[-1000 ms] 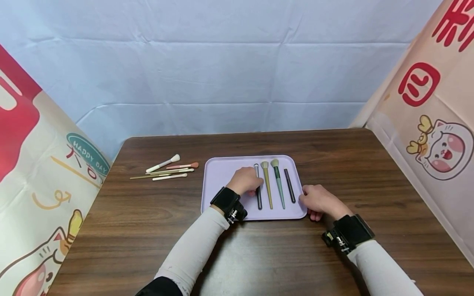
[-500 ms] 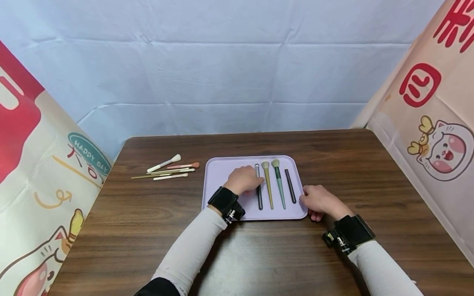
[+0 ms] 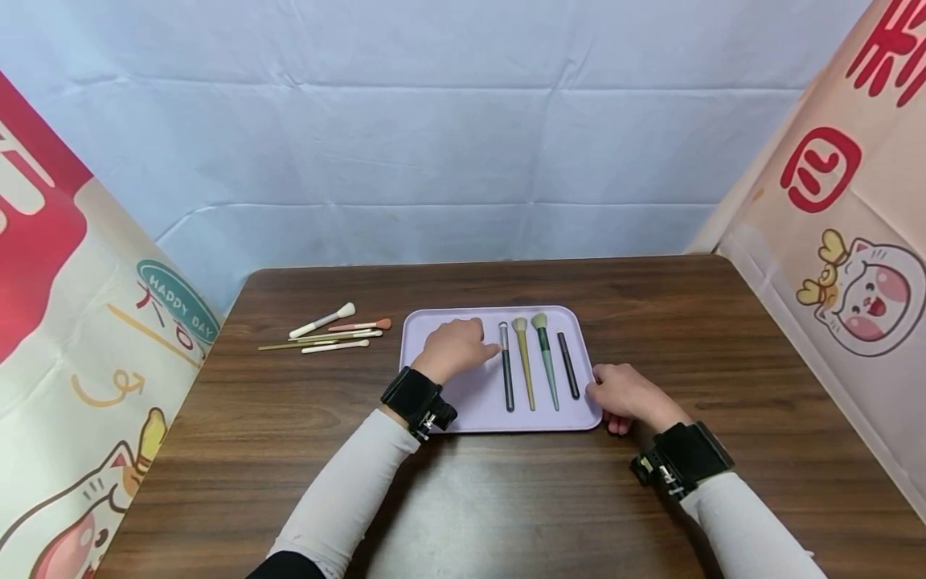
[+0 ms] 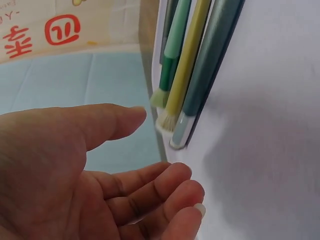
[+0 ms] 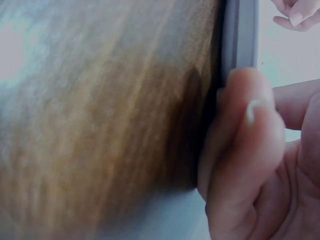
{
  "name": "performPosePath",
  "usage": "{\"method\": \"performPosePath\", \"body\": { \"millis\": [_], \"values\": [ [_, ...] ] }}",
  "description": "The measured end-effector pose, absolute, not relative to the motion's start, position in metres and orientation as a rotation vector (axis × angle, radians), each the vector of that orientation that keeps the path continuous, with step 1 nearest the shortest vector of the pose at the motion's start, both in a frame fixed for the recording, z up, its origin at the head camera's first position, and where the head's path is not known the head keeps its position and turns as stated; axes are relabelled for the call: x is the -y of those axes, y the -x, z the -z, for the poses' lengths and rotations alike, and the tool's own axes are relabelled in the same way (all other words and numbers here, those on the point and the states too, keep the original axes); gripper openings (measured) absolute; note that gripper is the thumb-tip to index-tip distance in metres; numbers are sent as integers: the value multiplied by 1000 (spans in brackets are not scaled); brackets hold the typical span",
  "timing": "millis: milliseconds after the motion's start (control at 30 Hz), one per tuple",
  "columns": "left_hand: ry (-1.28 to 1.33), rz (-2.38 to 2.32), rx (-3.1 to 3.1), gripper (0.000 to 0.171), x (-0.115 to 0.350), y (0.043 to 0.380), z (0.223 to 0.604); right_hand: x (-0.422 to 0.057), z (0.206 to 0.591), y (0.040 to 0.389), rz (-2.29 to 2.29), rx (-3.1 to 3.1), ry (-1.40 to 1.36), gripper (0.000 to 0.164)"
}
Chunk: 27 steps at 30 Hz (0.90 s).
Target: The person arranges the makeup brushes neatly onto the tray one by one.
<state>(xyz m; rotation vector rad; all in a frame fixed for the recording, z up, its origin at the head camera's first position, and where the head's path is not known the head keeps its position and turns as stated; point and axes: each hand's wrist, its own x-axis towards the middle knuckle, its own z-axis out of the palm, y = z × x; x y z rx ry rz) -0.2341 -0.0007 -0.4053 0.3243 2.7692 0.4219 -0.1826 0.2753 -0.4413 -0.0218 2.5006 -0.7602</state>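
Note:
A lilac tray [image 3: 463, 418] lies on the table. On its right half, side by side, are a dark slim makeup brush [image 3: 508, 378], an olive-yellow brush [image 3: 524, 362], a green brush [image 3: 546, 362] and a short black brush [image 3: 568, 366]. My left hand [image 3: 454, 351] hovers over the tray's left part, holding nothing. In the left wrist view its thumb and fingers [image 4: 187, 195] are spread apart beside the dark brush's tip [image 4: 181, 132]. At the tray's right edge my right hand [image 3: 624, 392] grips the rim [image 5: 240, 37], with curled fingers against its outer side.
Left of the tray, a loose group holds a white brush [image 3: 321, 320], a pink brush [image 3: 362, 325], and several slim gold or white brushes [image 3: 336, 346]. The brown wooden table [image 3: 528, 507] ends at a pale blue cloth [image 3: 463, 161]; printed sheets hang on both sides.
My left hand has moved left off the dark brush, its thumb and fingers parting, leaving that brush lying on the tray. The right hand stays at the tray's rim.

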Motion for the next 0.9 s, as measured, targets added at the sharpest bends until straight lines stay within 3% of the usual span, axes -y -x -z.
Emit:
{"method": "performPosePath", "body": {
  "millis": [900],
  "values": [
    [-291, -413, -2928, 41, 101, 224, 404, -274, 439, 181, 750, -2505, 35, 15]
  ]
}}
